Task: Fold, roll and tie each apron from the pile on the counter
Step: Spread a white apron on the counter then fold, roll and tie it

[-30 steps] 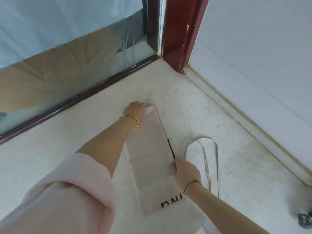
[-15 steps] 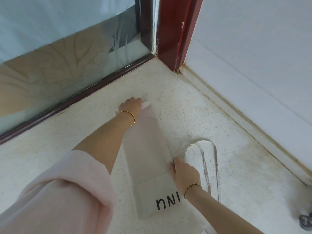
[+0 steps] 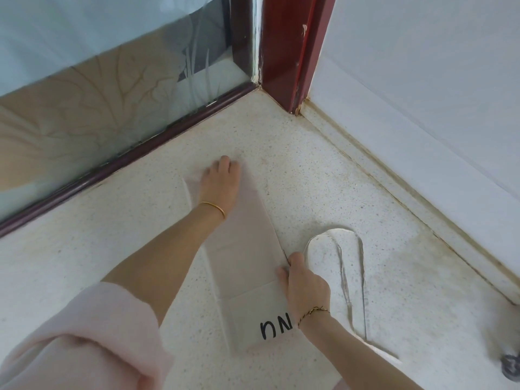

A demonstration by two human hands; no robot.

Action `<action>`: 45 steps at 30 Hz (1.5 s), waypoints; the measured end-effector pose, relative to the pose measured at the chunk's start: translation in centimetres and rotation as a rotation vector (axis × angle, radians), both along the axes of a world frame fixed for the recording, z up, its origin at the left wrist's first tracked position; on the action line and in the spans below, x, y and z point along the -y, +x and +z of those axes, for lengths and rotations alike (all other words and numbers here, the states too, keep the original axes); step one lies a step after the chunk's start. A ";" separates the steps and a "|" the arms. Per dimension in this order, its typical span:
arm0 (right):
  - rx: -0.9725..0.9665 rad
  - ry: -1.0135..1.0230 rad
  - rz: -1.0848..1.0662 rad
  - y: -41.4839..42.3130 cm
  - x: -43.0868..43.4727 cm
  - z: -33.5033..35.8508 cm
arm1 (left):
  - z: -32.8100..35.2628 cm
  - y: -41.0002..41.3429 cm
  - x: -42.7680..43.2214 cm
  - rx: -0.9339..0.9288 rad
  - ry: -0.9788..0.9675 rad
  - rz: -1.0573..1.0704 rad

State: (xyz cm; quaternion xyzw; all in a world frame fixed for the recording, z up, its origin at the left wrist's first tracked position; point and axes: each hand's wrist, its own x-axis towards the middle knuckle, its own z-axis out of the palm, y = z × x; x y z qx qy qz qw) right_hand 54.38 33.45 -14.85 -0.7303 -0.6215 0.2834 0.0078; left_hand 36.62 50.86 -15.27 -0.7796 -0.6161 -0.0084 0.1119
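Apron (image 3: pixel 244 249): white, folded into a long strip, flat on the tabletop (image 3: pixel 112 249), running near to far.
Left hand (image 3: pixel 221 187): grip open, pressing the far end.
Right hand (image 3: pixel 305 285): grip pinching the right edge.
Strap (image 3: pixel 346 266): looped, just right.

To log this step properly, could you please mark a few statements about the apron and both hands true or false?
The apron lies folded into a long strip on the counter. True.
The left hand lifts the apron's far end. False: it presses flat on it.
The right hand holds the apron's right edge. True.
The ties are knotted round the apron. False: they lie looped on the counter beside it.
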 end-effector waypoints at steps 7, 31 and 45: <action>-0.139 0.062 -0.015 0.6 1.0 1.0 | -1.4 1.8 4.4 0.117 -0.384 0.081; 0.154 0.601 0.779 5.9 4.2 -2.9 | -4.4 5.0 19.6 0.287 -0.334 0.244; 0.134 0.162 0.849 2.4 -6.6 2.1 | 1.6 4.5 20.5 0.050 -0.835 -0.283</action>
